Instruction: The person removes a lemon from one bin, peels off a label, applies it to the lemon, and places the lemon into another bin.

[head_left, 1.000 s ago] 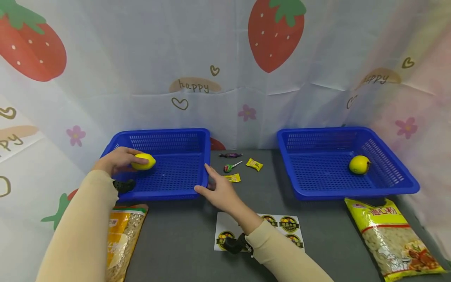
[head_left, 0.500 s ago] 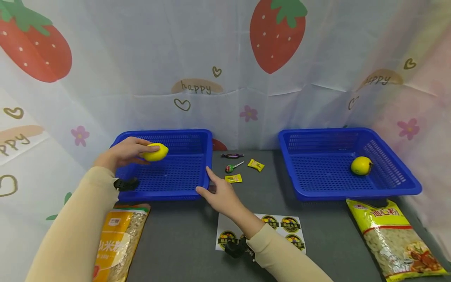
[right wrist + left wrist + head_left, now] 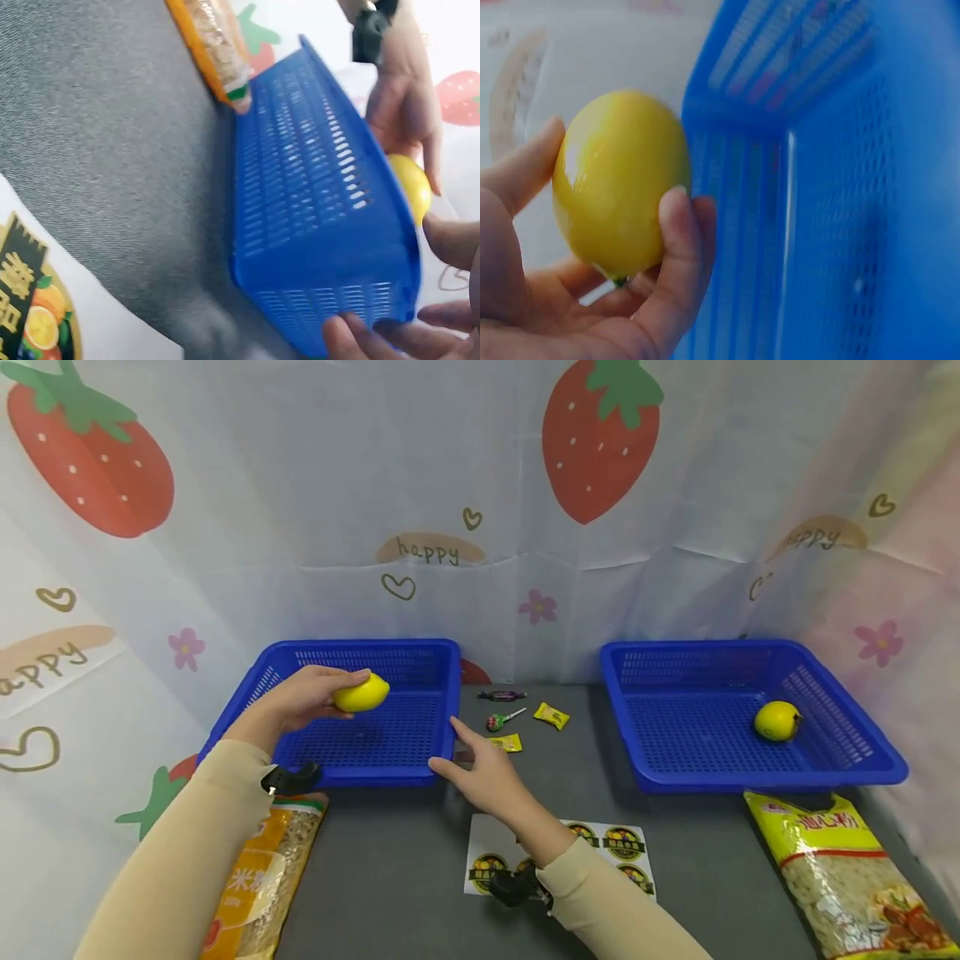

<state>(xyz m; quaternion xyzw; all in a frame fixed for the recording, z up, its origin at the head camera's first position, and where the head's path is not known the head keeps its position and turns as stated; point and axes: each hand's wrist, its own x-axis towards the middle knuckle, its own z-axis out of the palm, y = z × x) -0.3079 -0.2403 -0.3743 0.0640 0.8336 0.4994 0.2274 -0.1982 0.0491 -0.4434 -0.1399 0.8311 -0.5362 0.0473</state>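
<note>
The left hand (image 3: 300, 702) holds a lemon (image 3: 362, 694) in its curled grip above the left blue basket (image 3: 420, 652). The right hand (image 3: 483, 771), fingers relaxed and apart, touches that basket's near right corner.

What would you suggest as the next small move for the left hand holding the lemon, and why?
Probably carry the lemon rightward, clear of the left basket. The left hand grips it raised above the basket floor, the right hand steadies that basket's near corner, and a sticker sheet lies in front, perhaps the lemon's next stop.
</note>
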